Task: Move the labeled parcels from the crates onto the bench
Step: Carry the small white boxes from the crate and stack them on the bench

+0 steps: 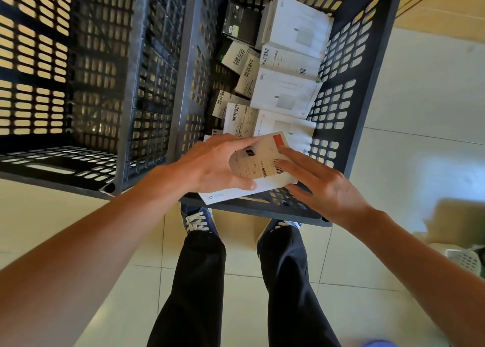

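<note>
A white labeled parcel (265, 158) with an orange patch and barcodes is at the near end of the right dark crate (351, 105). My left hand (212, 163) grips its left side, thumb under the near edge. My right hand (315, 181) lies on its right side with fingers straight. Beneath it lies another white parcel (228, 194) sticking over the crate rim. Several more white and black labeled parcels (286, 92) fill the crate behind it. The left crate (65, 79) shows nothing inside.
Both crates stand on a pale tiled floor (420, 126). My legs and blue shoes (199, 223) are right under the near crate rim. A white perforated basket (464, 260) and a brown box (459, 215) sit at the right edge.
</note>
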The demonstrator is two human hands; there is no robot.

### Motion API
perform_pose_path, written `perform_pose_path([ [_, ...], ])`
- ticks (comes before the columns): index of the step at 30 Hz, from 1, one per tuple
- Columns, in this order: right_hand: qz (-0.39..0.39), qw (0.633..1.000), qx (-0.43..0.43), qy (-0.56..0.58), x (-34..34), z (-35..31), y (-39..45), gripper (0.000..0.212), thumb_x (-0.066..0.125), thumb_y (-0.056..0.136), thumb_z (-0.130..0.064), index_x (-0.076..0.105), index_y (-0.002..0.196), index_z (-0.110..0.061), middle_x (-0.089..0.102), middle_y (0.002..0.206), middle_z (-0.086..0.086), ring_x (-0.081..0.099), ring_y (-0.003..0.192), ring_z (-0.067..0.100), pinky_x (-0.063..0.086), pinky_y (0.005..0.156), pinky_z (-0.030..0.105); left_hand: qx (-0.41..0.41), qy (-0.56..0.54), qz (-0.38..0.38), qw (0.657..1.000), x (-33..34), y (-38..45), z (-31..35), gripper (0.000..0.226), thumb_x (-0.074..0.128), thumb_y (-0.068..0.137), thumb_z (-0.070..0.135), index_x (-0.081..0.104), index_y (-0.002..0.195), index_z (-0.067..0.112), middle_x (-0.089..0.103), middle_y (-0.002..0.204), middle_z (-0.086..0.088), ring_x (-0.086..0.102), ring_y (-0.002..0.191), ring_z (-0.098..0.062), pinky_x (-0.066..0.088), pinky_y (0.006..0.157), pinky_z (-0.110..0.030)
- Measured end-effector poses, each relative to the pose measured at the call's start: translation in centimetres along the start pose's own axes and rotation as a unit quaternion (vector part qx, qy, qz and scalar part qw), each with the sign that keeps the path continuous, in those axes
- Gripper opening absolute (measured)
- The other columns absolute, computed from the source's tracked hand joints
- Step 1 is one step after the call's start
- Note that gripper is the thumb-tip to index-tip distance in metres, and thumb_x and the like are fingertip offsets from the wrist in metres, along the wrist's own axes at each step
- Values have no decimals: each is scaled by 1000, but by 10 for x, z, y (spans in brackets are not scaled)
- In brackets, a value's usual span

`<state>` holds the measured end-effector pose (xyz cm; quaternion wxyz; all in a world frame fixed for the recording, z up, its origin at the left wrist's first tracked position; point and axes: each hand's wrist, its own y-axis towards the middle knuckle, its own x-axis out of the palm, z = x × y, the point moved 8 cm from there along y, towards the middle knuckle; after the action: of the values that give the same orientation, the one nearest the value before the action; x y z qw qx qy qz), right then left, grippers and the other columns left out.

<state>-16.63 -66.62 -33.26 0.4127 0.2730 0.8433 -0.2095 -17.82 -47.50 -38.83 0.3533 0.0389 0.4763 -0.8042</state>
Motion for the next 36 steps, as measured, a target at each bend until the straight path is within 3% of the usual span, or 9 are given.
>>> perform_pose_path([
  [4,28,998,52,-5,2,4,3,48,77,84,1,64,130,-1,51,147,20,64,118,41,59,84,52,-10,19,78,997,-5,-10,5,106,70,70,74,22,159,41,44,146,9,38,135,-16,38,111,-51],
  [8,41,982,170,70,3,14,3,58,69,93,-4,50,147,-14,36,160,9,52,134,36,56,88,53,-29,64,160,985,-17,-22,8,103,67,69,78,26,156,38,47,141,4,44,129,-22,40,108,-54],
  [14,26,946,291,139,10,21,3,63,64,98,-13,39,154,-29,29,164,-3,58,127,26,57,93,45,-76,96,253,960,-38,-49,6,104,65,74,76,24,158,32,45,141,-3,41,128,-26,39,105,-51],
  [17,-8,943,300,146,15,14,7,65,63,98,-14,36,154,-35,26,165,-5,65,102,20,60,89,40,-90,95,275,952,-39,-68,11,103,62,72,77,28,157,31,45,139,-4,40,126,-26,36,103,-51],
  [20,-30,943,297,147,15,5,12,65,62,99,-15,35,154,-35,23,165,-6,58,82,20,63,78,38,-118,94,284,947,-41,-89,8,101,60,70,76,27,155,32,43,141,-5,39,128,-28,34,104,-52],
  [22,-36,944,292,151,13,-1,16,63,62,99,-15,36,154,-32,23,165,-4,65,100,25,63,81,36,-138,88,285,944,-43,-102,3,100,61,71,75,27,155,33,43,142,-6,38,129,-28,35,105,-54],
  [23,-44,943,293,152,13,-3,18,62,61,99,-15,36,154,-31,23,166,-3,62,119,28,62,85,39,-148,85,286,943,-44,-108,0,99,60,70,75,27,154,32,43,142,-5,38,129,-28,35,104,-55],
  [25,-70,943,290,149,15,-8,21,62,59,100,-17,35,155,-30,23,166,-1,51,135,33,60,89,45,-167,81,291,939,-46,-118,-5,98,57,70,75,29,153,32,44,140,-5,38,128,-28,36,103,-56],
  [36,-233,946,223,31,62,-7,34,61,56,100,-23,31,156,-27,21,166,4,29,148,29,35,114,48,-272,2,357,894,-36,-158,-28,99,71,68,70,29,150,34,46,133,-8,43,124,-32,42,94,-59],
])
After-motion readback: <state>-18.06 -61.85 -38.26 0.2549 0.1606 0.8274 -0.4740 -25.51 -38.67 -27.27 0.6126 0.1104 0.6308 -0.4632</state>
